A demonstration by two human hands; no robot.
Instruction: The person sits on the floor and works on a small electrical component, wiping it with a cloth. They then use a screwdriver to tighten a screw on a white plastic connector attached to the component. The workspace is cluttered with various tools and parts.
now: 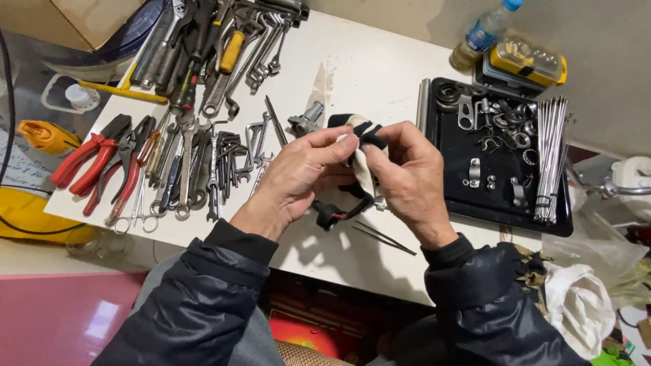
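Two bare hands meet over the middle of a white table. The left hand point(298, 179) and the right hand point(407, 179) are both closed in a pinch on a small rag point(361, 146), white with dark patches, bunched between thumbs and fingertips. The rag seems wrapped round a small part, which is hidden; a short black cable with a plug point(332, 213) hangs from below the hands, near the table's front edge. The wiping looks to be underway, since the rag is held up at the part and nothing has been set down; how clean the part is cannot be told.

Just beside the right wrist, thin metal tweezers point(383, 237) lie on the table point(380, 74). Behind the hands stands a small grey metal fitting point(305, 120). Toward the left edge lie rows of wrenches point(203, 169) and red-handled pliers point(95, 159), with more tools heaped at the far left corner. At the right edge sits a black tray point(502, 210) holding small metal brackets, rings and a bundle of thin rods point(550, 159). Past the far right corner are a plastic bottle point(485, 34) and a yellow case point(529, 59).
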